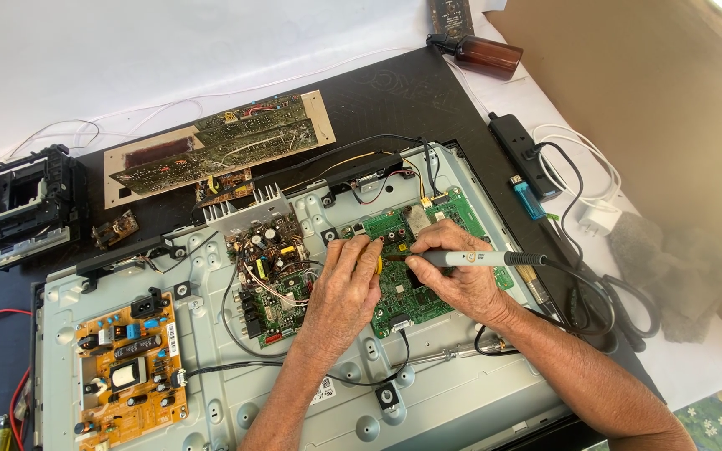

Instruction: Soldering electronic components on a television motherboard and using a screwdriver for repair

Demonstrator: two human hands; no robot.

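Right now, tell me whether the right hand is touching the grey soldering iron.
Touching. The head view shows the right hand with its fingers wrapped around the grey soldering iron, over the green circuit board.

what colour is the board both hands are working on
Green, seen in the head view: the circuit board under the left hand and right hand.
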